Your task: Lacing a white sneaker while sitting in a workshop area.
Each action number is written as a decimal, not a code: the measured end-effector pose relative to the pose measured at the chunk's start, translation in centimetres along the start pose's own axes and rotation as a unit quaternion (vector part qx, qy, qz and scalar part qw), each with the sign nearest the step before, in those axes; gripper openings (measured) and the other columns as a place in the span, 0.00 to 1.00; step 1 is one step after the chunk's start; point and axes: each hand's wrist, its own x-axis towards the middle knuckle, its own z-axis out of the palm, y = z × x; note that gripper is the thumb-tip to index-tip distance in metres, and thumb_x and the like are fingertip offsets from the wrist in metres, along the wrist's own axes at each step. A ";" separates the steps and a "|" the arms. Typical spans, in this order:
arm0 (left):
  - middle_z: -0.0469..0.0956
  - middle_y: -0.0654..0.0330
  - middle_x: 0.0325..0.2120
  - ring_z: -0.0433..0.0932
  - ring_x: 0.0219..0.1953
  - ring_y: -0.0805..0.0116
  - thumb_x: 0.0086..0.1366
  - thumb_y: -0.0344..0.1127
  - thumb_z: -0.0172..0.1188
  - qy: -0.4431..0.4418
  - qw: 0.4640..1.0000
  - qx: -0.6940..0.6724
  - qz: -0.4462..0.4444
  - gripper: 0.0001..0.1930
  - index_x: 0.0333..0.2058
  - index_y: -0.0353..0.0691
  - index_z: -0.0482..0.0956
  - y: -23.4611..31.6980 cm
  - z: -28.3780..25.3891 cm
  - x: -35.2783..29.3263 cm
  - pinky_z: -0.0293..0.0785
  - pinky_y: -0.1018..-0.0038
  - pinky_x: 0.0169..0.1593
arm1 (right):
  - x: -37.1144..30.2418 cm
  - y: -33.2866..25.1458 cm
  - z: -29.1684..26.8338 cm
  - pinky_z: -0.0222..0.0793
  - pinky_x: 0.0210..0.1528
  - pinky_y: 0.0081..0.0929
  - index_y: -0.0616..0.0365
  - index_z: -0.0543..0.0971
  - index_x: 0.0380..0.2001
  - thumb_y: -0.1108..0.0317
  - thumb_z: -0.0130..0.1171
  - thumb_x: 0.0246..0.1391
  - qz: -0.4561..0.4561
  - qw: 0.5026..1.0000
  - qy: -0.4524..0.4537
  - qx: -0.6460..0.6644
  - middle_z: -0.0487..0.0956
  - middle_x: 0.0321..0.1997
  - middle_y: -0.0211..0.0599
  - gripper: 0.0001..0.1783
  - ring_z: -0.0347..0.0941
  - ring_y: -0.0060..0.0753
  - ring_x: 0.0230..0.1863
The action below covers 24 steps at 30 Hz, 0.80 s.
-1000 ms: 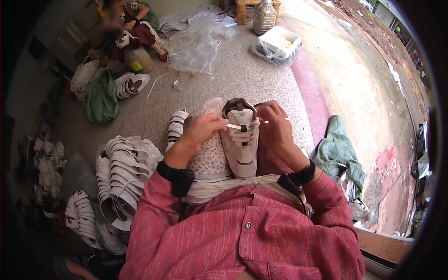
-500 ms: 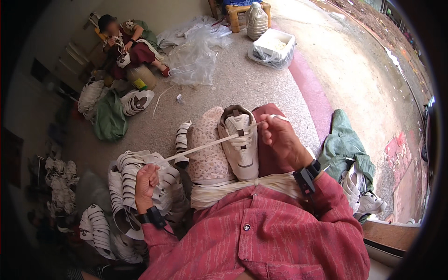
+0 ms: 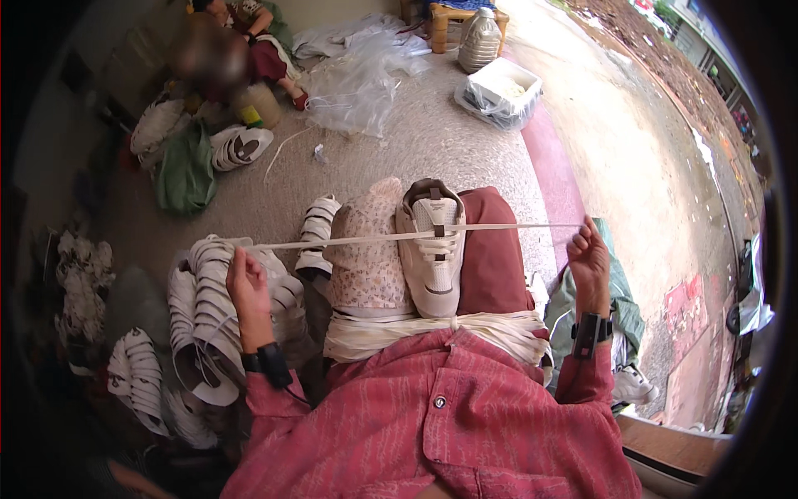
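Both grips closed on one white shoelace (image 3: pixel 374 239): left hand (image 3: pixel 247 293) pinching its left end out beside a stack of white shoe uppers (image 3: pixel 208 316), right hand (image 3: pixel 588 258) pinching its right end out over a green cloth (image 3: pixel 619 308). Lace drawn taut and level, threaded through the eyelets of a white sneaker (image 3: pixel 434 249). Sneaker resting toe-up on the lap, between a floral-clad knee (image 3: pixel 370 249) and a maroon one (image 3: pixel 495 258). Bundle of cream laces (image 3: pixel 432 331) lying across the waist, just below the sneaker's heel. Clear plastic sheeting (image 3: pixel 357 83) on the floor well beyond.
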 end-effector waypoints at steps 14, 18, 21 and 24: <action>0.78 0.64 0.28 0.74 0.32 0.70 0.69 0.41 0.54 -0.051 0.902 -0.412 -0.117 0.12 0.39 0.39 0.78 1.3 -1.4 1.6 0.73 0.72 0.40 | 3.5 -1.3 -13.5 0.74 0.55 0.39 0.63 0.76 0.45 0.70 0.53 0.62 0.000 0.979 0.187 0.086 0.81 0.43 0.40 0.11 0.77 0.38 0.48; 0.68 0.69 0.20 0.62 0.21 0.79 0.69 0.40 0.55 -0.149 0.928 -0.331 -0.089 0.11 0.40 0.37 0.77 2.1 -0.1 1.6 0.58 0.80 0.21 | 5.2 -3.4 -14.5 0.75 0.53 0.35 0.66 0.74 0.46 0.72 0.53 0.62 -0.049 0.977 0.181 0.100 0.80 0.44 0.44 0.12 0.77 0.40 0.46; 0.64 0.71 0.17 0.57 0.18 0.84 0.68 0.38 0.57 -0.112 0.980 -0.161 -0.045 0.10 0.39 0.37 0.78 2.8 2.6 0.6 0.48 0.83 0.16 | 6.7 -3.6 -14.0 0.72 0.37 0.23 0.65 0.74 0.44 0.73 0.53 0.62 -0.020 0.975 0.144 0.169 0.75 0.30 0.37 0.09 0.71 0.31 0.30; 0.68 0.73 0.17 0.61 0.19 0.87 0.65 0.36 0.61 -0.137 0.981 0.137 0.004 0.08 0.36 0.37 0.81 1.4 8.1 -1.0 0.54 0.86 0.19 | 7.0 -6.4 -17.8 0.61 0.24 0.19 0.64 0.73 0.41 0.73 0.51 0.63 -0.040 0.984 0.083 0.155 0.66 0.21 0.28 0.06 0.61 0.24 0.20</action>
